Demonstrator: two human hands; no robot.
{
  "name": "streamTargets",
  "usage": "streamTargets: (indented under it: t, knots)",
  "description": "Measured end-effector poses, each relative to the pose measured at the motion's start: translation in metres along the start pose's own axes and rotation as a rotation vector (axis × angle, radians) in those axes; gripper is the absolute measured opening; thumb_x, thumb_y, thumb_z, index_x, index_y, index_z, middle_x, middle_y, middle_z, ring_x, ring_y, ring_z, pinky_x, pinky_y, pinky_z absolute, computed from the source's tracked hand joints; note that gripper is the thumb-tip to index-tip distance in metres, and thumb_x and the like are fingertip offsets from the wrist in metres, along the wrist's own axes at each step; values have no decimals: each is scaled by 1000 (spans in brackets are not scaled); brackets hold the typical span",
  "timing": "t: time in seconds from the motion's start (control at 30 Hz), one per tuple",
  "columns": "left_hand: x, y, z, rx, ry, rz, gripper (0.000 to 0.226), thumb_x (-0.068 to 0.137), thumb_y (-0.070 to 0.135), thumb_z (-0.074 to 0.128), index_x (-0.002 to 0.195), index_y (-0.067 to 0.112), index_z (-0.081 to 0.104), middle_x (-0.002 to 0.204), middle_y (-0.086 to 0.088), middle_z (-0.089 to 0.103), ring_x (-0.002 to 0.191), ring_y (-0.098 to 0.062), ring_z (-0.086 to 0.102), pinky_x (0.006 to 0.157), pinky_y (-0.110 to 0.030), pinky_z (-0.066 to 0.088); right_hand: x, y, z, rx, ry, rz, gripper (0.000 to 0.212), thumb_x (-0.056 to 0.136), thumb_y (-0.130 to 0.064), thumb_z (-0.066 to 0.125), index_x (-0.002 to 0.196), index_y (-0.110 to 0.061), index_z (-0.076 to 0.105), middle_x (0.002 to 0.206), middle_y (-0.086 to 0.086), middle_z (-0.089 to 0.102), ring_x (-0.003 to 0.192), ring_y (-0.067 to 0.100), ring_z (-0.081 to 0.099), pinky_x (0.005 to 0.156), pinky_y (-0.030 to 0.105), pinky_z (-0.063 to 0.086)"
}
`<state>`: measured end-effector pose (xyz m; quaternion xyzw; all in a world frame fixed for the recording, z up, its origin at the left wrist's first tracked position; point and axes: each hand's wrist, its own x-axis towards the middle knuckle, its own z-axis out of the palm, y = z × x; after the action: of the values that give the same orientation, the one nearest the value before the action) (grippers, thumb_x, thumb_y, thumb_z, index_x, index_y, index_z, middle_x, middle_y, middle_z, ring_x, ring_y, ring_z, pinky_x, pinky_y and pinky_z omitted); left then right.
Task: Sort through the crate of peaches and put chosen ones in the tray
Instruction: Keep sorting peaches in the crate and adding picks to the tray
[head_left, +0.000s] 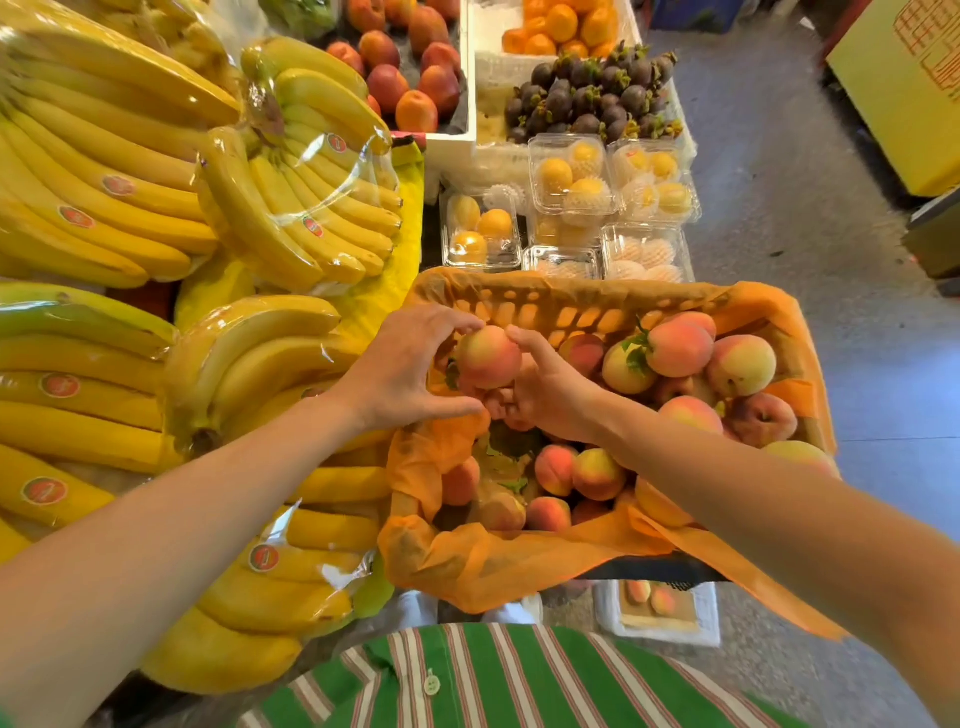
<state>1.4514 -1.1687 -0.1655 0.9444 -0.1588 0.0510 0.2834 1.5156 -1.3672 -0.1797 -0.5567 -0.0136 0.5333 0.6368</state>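
Held one peach (488, 357) between both hands, raised over the crate (571, 306) toward its 10 o'clock corner; clear of the fruit beneath. Cupped from 9 o'clock by the left hand (410, 374), fingertips on the crown and thumb curved below; grasped from 3 o'clock by the right hand (550, 395), index finger laid on the flank, remaining fingers curled under. Judged to be the inspection step: checked for bruises, splits and soft spots before choosing. Best done with light, even pressure from the finger pads, never the nails; turned slowly through a full rotation to expose stem end and underside; kept low over the other peaches (680, 348) to limit any drop. Noted at 6 o'clock, below the crate's near edge: a white tray (709, 613), seemingly carrying two fruits already; called for a reach down and back, hence a secure one-handed grip before release by the other hand.
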Motion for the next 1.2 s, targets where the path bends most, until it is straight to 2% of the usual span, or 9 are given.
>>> streamTargets:
  t: [0.17, 0.3, 0.37, 0.47, 0.5, 0.6, 0.7, 1.0, 1.2]
  knots:
    - [6, 12, 6, -56, -7, -41, 79, 65, 72, 61, 127, 24, 54, 112, 2, 63, 106, -16, 55, 93, -29, 33, -4, 1, -5, -83, -114, 91, 84, 93, -71, 16, 111, 0, 59, 77, 11, 63, 63, 17, 59, 66, 24, 49]
    - [7, 12, 0, -197, 43, -126, 62, 70, 67, 58, 111, 22, 65, 108, 3, 67, 100, -17, 58, 89, -38, 42, -3, -1, -8, -157, -136, 94, 91, 94, -68, 7, 94, 2, 65, 81, 14, 68, 68, 20, 64, 69, 26, 49]
    - [2, 4, -5, -219, 51, -169, 62, 70, 67, 54, 107, 19, 67, 108, 1, 67, 103, -20, 58, 90, -42, 43, 4, -1, -8, -286, 7, 38, 77, 99, -59, 17, 95, -1, 67, 87, 12, 70, 72, 18, 64, 72, 26, 51]
    - [-11, -9, -10, -112, -8, -182, 67, 68, 70, 49, 107, 19, 66, 110, 0, 64, 111, -22, 50, 96, -41, 36, 19, 8, -13, -625, 225, -107, 33, 99, -33, 50, 117, -8, 62, 106, 10, 68, 83, 14, 64, 80, 32, 53]
    - [-15, -11, -10, -97, -18, -179, 67, 67, 70, 50, 107, 19, 66, 111, 0, 64, 112, -22, 49, 96, -41, 35, 25, 12, -16, -735, 234, -119, 32, 96, -27, 57, 124, -9, 58, 112, 9, 66, 91, 14, 63, 83, 32, 52]
    - [-19, -10, -10, -121, -7, -184, 64, 67, 67, 52, 107, 18, 66, 110, -1, 61, 110, -22, 48, 94, -38, 36, 41, 25, -17, -1039, 188, -114, 53, 89, -25, 67, 135, -13, 43, 118, 10, 60, 106, 24, 58, 86, 39, 52]
    - [-20, -11, -11, -146, -22, -190, 60, 67, 65, 55, 108, 21, 65, 112, 0, 58, 110, -19, 49, 94, -37, 36, 58, 41, -16, -1197, 303, -199, 68, 85, -35, 69, 140, -16, 33, 110, 14, 60, 98, 30, 58, 68, 36, 44]
    - [-20, -9, -13, -157, -44, -209, 60, 67, 62, 58, 109, 19, 65, 112, 0, 57, 109, -19, 49, 93, -35, 37, 76, 40, -13, -1433, 388, -232, 79, 82, -38, 72, 147, -21, 31, 118, 17, 56, 102, 36, 60, 65, 36, 43]
    - [-20, -6, -14, -152, -55, -229, 60, 65, 63, 60, 110, 23, 64, 113, 2, 57, 111, -17, 48, 94, -36, 39, 80, 37, -19, -1423, 328, -326, 69, 75, -40, 76, 128, -8, 46, 117, 14, 59, 104, 31, 58, 71, 33, 44]
